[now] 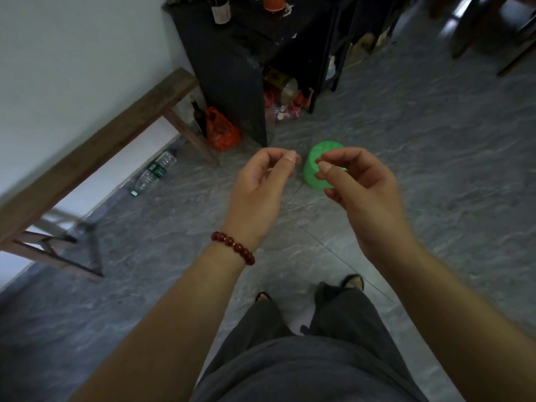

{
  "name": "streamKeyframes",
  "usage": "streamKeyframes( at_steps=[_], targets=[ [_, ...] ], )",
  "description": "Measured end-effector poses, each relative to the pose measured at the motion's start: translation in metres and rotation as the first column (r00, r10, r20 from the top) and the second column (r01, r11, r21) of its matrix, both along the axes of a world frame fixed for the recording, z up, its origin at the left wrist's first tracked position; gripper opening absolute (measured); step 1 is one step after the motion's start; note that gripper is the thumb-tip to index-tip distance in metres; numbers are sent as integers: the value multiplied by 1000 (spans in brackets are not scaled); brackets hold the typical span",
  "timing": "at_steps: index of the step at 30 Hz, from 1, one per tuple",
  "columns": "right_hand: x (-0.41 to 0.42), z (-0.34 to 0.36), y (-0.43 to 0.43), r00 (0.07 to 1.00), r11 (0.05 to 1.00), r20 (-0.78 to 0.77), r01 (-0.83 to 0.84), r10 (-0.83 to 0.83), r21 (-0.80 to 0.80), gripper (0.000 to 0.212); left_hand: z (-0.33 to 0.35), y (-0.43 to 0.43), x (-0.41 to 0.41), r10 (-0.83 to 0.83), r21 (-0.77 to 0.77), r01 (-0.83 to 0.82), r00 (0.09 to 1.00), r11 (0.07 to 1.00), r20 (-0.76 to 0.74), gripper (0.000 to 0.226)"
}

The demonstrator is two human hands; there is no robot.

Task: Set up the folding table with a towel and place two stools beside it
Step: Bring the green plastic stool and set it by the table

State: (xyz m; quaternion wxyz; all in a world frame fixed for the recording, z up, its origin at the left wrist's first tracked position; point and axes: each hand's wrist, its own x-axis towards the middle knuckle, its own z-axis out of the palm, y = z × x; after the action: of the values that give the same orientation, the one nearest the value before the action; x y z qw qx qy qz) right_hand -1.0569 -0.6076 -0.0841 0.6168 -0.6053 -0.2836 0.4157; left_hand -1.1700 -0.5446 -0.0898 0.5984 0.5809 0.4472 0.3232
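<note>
As both hover raised, left hand (258, 187) and right hand (362, 185) curl thumb-to-forefinger.

We cannot tell whether the left grip (259, 181) or the right grip (359, 181) pinches anything. The right grip hides part of a green container (314, 166). The top edge crops a bottle (221, 10).

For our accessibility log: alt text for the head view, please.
A person's left hand and right hand are raised, fingers curled, thumbs on forefingers, nothing visibly held. Beyond them a green round plastic stool or tub sits on the grey floor, a brown wooden bench at left.
</note>
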Motion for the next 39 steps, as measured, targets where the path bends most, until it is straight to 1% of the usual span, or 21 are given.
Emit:
streamKeyframes(
  at_steps=[3,6,9,13,16,19,26,32,36,39],
  targets=[
    [39,-1,20,1000,1000,-5,1,-1,0,14,-1,19,39,8,-6,-8,1000,1000,7,14],
    [87,-3,40,999,999,3,-38,38,-4,13,-2,36,86,37,-3,-37,999,999,9,14],
    [138,-4,59,994,994,18,-105,106,-32,10,-2,52,135,100,-25,-100,994,995,31,15],
    [200,-6,86,988,987,26,-149,151,-63,12,-3,74,194,191,-49,-188,980,981,49,15],
    [234,-9,107,976,974,29,-212,214,-74,13,-4,88,227,277,-75,-272,958,959,74,15],
    [260,-10,130,962,962,32,-269,271,-55,14,-8,101,251,319,-83,-314,946,946,62,14],
    [302,-16,201,953,952,5,-303,304,-44,15,-21,165,287,340,-86,-335,939,938,50,15],
    [336,-16,281,957,957,29,-287,288,-46,15,-23,253,324,306,-80,-301,950,950,60,16],
    [360,-11,325,952,956,91,-292,292,-13,18,-14,304,344,291,-62,-287,955,956,63,15],
    [371,-13,350,954,957,86,-289,289,-6,19,-10,332,353,276,-44,-274,960,961,52,15]
  ],
)
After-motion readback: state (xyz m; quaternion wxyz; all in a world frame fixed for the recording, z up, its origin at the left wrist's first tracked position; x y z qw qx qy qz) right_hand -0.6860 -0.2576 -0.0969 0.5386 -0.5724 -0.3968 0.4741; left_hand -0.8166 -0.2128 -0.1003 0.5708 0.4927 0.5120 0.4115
